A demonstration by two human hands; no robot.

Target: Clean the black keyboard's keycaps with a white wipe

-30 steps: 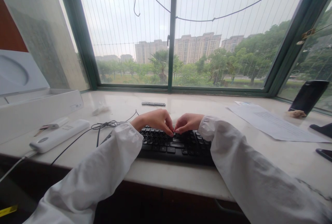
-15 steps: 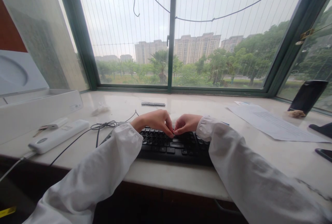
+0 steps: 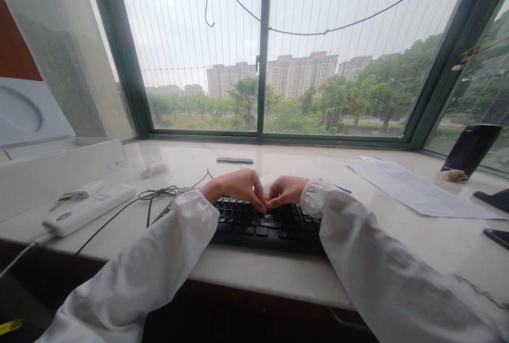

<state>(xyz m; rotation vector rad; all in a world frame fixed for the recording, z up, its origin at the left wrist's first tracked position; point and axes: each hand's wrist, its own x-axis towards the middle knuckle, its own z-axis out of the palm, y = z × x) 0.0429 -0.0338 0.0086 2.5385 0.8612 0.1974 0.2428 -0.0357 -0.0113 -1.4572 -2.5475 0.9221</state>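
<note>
Two hands meet, fingers bent, over a black plastic keyboard (image 3: pixel 266 238) with rows of dark keys.
The keyboard lies near the front edge of the glossy pale worktop (image 3: pixel 274 271); the left hand (image 3: pixel 243 188) and right hand (image 3: pixel 287 191) have thumbs and fingers drawn together just above the keys, tips close to each other, and whether either grips something small cannot be told. A narrow grey strip (image 3: pixel 234 160) lies behind them, a white printed paper sheet (image 3: pixel 417 190) to the right.
</note>
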